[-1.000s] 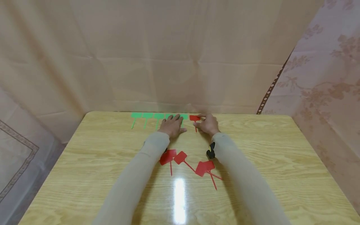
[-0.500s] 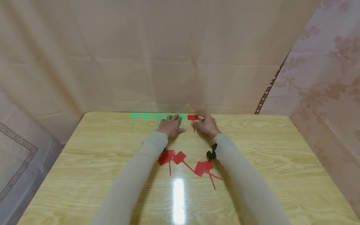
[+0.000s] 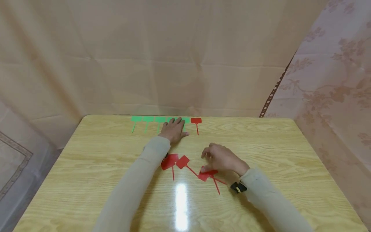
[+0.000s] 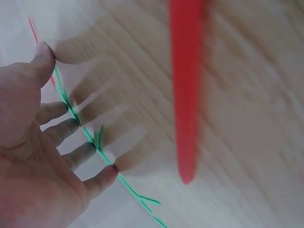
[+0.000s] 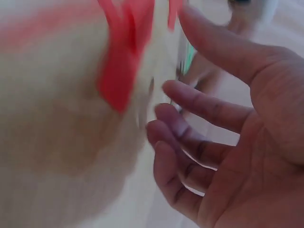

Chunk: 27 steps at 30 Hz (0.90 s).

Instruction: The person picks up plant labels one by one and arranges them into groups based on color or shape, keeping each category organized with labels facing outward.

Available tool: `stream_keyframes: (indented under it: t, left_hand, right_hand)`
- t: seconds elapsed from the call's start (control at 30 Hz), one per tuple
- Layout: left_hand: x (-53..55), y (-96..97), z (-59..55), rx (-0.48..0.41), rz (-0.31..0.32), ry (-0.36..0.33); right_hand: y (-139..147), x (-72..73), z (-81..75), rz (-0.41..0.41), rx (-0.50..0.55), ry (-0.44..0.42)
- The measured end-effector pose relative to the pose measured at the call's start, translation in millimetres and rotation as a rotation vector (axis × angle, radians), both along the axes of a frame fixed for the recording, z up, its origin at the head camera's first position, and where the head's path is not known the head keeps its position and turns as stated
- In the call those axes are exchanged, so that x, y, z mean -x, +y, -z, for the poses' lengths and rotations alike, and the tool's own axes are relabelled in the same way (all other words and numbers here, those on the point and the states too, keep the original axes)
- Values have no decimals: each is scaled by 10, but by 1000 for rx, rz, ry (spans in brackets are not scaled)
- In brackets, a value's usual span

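Observation:
Green T-shaped plant labels (image 3: pixel 136 119) lie in a row along the table's far edge, with a red plant label (image 3: pixel 196 120) at the row's right end. My left hand (image 3: pixel 173 130) rests on the right part of the green row, fingers spread. In the left wrist view its fingertips touch the green labels (image 4: pixel 128 186). My right hand (image 3: pixel 224 158) is above two overlapping red labels (image 3: pixel 204 176), partly covering them. Its fingers are loosely bent around nothing in the right wrist view, with a red label (image 5: pixel 118 83) apart from them.
More red labels (image 3: pixel 182 162) lie mid-table, some beside the left forearm (image 3: pixel 145 170). The wooden table (image 3: pixel 95 180) meets a beige cloth (image 3: pixel 174 80) at its far edge. Both wrists wear dark straps, the right one (image 3: pixel 239 187) plainly visible.
My right hand slid the red label left against the green row, let it go, and moved back toward the loose red labels. My left hand stayed on the green row.

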<state>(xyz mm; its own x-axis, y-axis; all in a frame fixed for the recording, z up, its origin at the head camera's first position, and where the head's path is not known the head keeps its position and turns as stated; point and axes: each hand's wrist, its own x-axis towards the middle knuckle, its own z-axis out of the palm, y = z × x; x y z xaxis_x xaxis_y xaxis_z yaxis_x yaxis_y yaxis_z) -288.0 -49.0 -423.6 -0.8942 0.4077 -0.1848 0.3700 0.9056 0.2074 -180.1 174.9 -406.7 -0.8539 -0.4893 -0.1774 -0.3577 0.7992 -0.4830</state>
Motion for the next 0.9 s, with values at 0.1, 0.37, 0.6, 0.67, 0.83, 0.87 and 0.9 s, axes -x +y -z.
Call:
stream_keyframes:
  t: [0.1, 0.37, 0.6, 0.67, 0.83, 0.87, 0.9]
  left_hand:
    - [-14, -15, 7, -4, 1, 5]
    - [-15, -20, 29, -11, -3, 3]
    - [13, -2, 15, -2, -5, 6]
    - [20, 1, 10, 2, -5, 3]
    - [22, 9, 24, 6, -6, -7]
    - [21, 11, 27, 4, -7, -9]
    - [17, 12, 31, 3, -8, -12]
  right_hand:
    - [-26, -196, 30, -25, -51, 12]
    - [-38, -311, 89, 15, -10, -11]
    - [23, -286, 137, 95, 149, -87]
    - [36, -285, 148, 102, 181, -80]
    - [69, -274, 167, 102, 293, -82]
    - [77, -272, 168, 105, 318, -89]
    - [86, -269, 172, 110, 341, -101]
